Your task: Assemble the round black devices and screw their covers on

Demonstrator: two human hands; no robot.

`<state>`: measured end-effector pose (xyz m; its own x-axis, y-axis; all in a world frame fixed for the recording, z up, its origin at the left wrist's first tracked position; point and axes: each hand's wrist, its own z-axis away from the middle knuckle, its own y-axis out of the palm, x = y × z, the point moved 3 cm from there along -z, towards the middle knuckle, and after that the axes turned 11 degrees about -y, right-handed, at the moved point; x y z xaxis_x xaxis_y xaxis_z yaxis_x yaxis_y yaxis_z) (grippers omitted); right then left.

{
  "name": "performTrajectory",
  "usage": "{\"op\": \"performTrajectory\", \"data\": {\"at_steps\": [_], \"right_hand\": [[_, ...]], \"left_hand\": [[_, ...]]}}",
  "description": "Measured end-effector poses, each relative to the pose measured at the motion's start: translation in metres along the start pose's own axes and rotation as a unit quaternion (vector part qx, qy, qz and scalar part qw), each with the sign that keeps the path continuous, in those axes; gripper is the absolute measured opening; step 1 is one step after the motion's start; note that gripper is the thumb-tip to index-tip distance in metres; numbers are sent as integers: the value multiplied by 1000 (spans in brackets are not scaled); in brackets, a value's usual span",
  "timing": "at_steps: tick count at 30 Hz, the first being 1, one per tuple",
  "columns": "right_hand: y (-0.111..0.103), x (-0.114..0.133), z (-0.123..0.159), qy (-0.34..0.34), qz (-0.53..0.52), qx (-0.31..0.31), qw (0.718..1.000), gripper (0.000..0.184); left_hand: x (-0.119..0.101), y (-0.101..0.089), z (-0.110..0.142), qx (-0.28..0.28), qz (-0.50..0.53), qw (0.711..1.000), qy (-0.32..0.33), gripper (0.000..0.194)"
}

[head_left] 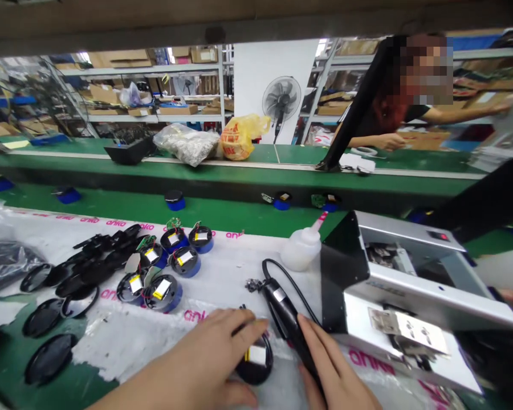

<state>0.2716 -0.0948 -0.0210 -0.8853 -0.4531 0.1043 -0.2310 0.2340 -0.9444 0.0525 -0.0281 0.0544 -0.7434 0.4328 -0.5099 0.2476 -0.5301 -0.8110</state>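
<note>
My left hand [216, 356] curls around the edge of a round black housing [256, 373] with a white-and-yellow battery [256, 355] in it. Part of the housing is hidden behind my fingers. To the right, my right hand [337, 367] grips a black corded electric screwdriver [287, 316], thumb on one side and fingers on the other. Its lower end is out of sight near the bottom edge. Beyond my left hand stand several blue-and-black round units [183, 261], with batteries and some green circuit boards showing.
Black plastic rings and covers [51, 359] lie at the left. A white squeeze bottle [301, 250] stands beside a silver-and-black machine [410, 285] on the right. Past the mat, a green conveyor [222, 210] carries more units. A person [389, 122] works across the line.
</note>
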Motion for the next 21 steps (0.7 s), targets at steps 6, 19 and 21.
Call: {"op": "performTrajectory", "data": {"at_steps": [6,19,21], "right_hand": [[-19,48,-33,-85,59,-94,990,48],[-18,106,-82,31,-133,-187,973,14],[-25,102,-82,31,-182,-198,963,20]], "left_hand": [[27,-42,-16,-152,72,984,-63,24],[52,-19,-79,-117,210,971,-15,16],[56,-20,-75,-119,274,954,-30,19]]}}
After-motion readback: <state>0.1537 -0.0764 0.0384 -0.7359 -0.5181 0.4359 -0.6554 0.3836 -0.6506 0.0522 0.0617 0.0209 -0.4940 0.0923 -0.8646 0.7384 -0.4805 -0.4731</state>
